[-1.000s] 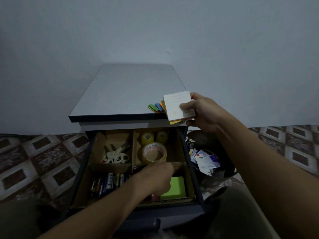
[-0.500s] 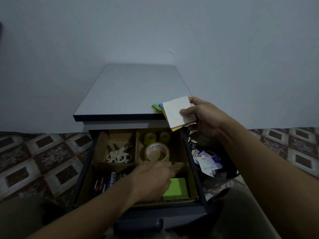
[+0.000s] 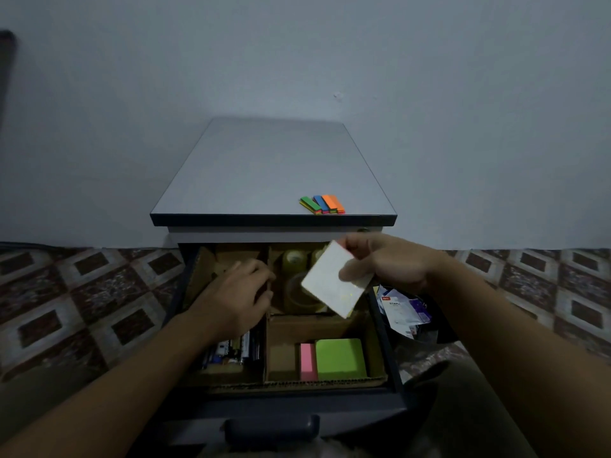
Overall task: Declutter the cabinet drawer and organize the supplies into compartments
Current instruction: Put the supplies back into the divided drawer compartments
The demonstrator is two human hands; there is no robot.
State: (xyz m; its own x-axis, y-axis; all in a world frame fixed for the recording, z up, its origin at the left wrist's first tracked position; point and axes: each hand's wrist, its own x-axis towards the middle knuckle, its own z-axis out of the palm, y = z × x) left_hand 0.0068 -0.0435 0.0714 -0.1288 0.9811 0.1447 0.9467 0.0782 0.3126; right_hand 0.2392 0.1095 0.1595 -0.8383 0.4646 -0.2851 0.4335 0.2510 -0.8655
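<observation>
Drawer (image 3: 330, 404) stands pulled open from the cabinet (image 3: 264, 166), with cardboard dividers making four compartments. Left hand (image 3: 236, 294) hovers over the rear-left compartment with fingers curled at the centre divider; whether it grips anything cannot be told. Pink pad (image 3: 308, 361) and green pad (image 3: 340, 358) lie touching in the front-right compartment. Right hand (image 3: 386, 262) pinches a tilted white notepad (image 3: 327, 285) above the tape rolls (image 3: 294, 259) in the rear-right compartment. A dark bin (image 3: 429, 332) sits just right of the drawer.
</observation>
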